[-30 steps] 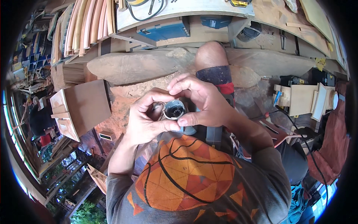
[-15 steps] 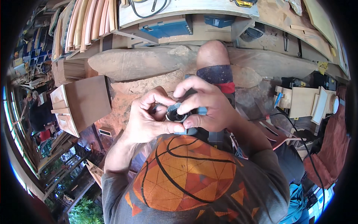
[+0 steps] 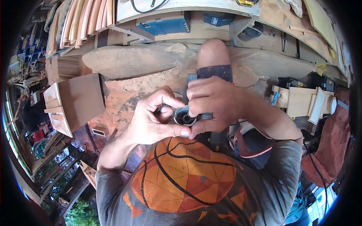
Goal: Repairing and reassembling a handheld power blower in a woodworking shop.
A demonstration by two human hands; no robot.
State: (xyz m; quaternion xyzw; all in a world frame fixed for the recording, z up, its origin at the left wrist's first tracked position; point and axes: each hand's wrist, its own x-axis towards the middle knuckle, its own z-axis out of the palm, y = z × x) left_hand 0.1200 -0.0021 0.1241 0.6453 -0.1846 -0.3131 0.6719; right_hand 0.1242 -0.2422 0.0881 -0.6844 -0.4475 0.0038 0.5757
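In front of my shirt, a dark grey tool part (image 3: 186,118) with a round, open, hollow end faces up between my hands. My left hand (image 3: 151,118) is closed on it from the left, thumb along its lower rim and forefinger near its upper rim. From the right, my right hand (image 3: 220,103) grips it with curled fingers, its thumb meeting the left thumb at the lower edge. Dark ribs show inside the opening. A grey body stretches behind and to the right of it, mostly hidden by my right hand, so its exact kind is unclear.
Ahead stands a wooden workbench (image 3: 188,11) with a blue case (image 3: 164,25) beneath it. Long boards (image 3: 128,62) lie across the floor before my knee. A brown box (image 3: 77,103) sits left; wooden pieces (image 3: 298,101) and a black cable (image 3: 318,165) are right.
My right hand has rolled over and closed further around the grey part, its raised fingers now curled down. Both hands and the part have shifted slightly right; my right elbow has swung outward.
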